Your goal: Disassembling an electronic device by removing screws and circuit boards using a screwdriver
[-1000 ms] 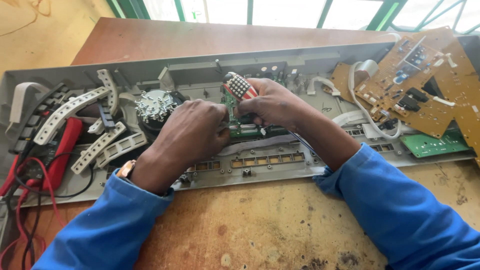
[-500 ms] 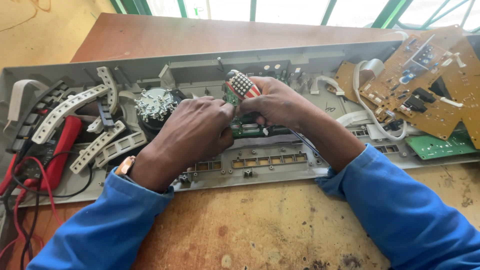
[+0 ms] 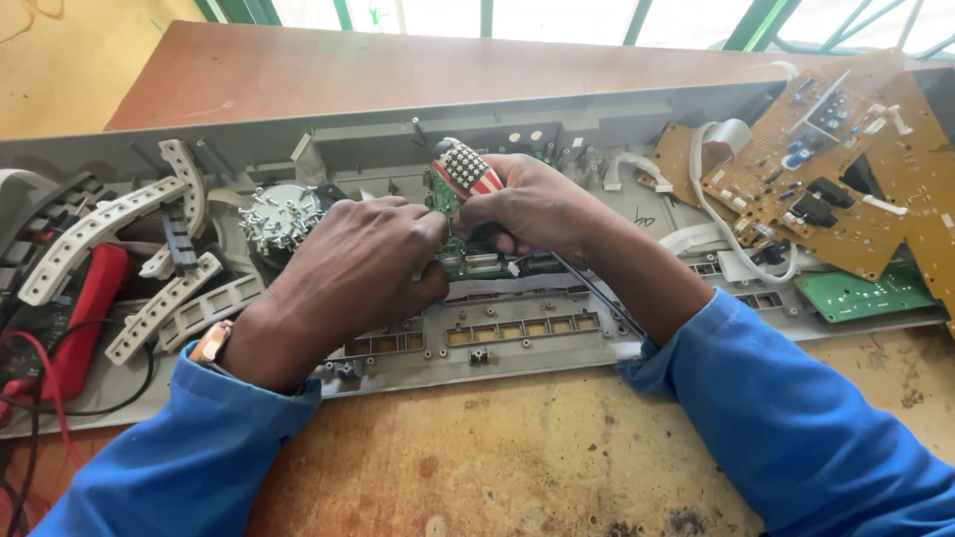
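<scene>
- Screwdriver (image 3: 466, 171), flag-patterned handle, stands near upright over small green board (image 3: 476, 261) in middle of open grey chassis (image 3: 517, 328); tip hidden behind fingers, can't tell if it's seated in a screw.
- Right hand (image 3: 532, 204) closed round the handle, gripping it from the side.
- Left hand (image 3: 363, 264) curled, fingertips pinched at the shaft/board; can't tell whether it holds a part, but it's closed, not flat.
- Risk: driver slips off the screw head w/ sideways push, gouges the board or jabs left fingers right beside the tip.
- Risk: black wire (image 3: 597, 293) runs under right wrist; forearm could snag it, tug a connector.
- Brown circuit boards (image 3: 836, 179) lie loose at right, white cable (image 3: 716, 214) looped across; an elbow nudge could shift them.
- Red multimeter (image 3: 85, 318) and leads at left, near surface (image 3: 517, 467) edge, well apart from the work.
</scene>
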